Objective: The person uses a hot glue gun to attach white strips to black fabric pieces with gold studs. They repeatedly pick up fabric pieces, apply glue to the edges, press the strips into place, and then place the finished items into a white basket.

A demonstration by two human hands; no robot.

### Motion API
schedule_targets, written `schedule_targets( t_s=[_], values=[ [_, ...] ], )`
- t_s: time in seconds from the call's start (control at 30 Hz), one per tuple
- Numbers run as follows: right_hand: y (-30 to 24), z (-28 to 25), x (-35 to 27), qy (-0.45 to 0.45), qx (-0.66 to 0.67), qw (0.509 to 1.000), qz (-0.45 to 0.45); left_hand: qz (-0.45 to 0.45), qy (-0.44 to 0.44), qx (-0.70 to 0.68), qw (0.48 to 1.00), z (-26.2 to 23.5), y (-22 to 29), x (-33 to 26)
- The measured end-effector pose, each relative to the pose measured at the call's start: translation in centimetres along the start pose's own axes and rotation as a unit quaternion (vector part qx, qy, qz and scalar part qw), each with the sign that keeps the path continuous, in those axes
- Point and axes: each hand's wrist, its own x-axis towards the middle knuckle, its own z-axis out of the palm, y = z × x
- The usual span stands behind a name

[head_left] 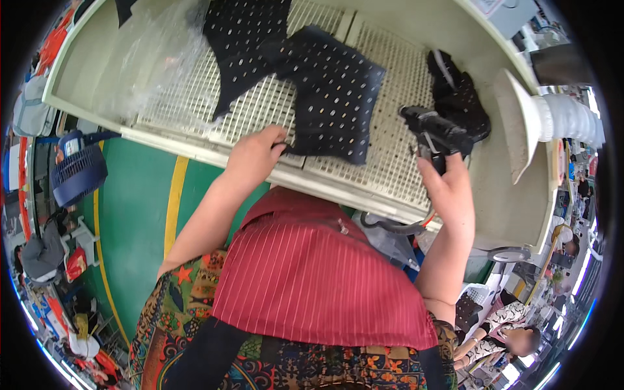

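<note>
Pinching spotted black fabric (338, 91) was the left hand (252, 156); farther right, the right hand (451, 194) gripped a black tool (437, 127).

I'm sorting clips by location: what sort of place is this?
Likely a garment or textile workshop: black spotted cloth lies on a pale grid-bottomed bench, a white ribbed hose stands beside it, and yellow lines mark the green floor.
</note>
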Motion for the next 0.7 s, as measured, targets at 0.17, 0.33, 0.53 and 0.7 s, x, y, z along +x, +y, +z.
schedule_targets(
  t_s=[0.17,0.33,0.53,0.7],
  values=[
    [-0.5,0.5,-1.4,-0.09,0.082,0.991,0.057,0.019,-0.121,-0.075,0.99,-0.4,1.0,-1.0],
    [-0.8,0.4,-2.2,-0.159,0.047,0.985,0.052,0.053,-0.037,-0.006,0.998,-0.1,1.3,-3.0],
    [-1.7,1.1,-1.9,-0.198,0.07,0.977,0.021,-0.034,0.017,0.009,0.999,-0.6,-0.7,-3.0],
    [-1.5,2.3,-1.4,-0.233,0.091,0.968,0.02,-0.017,0.002,0.053,0.998,-0.3,-1.8,-1.7]
  ],
)
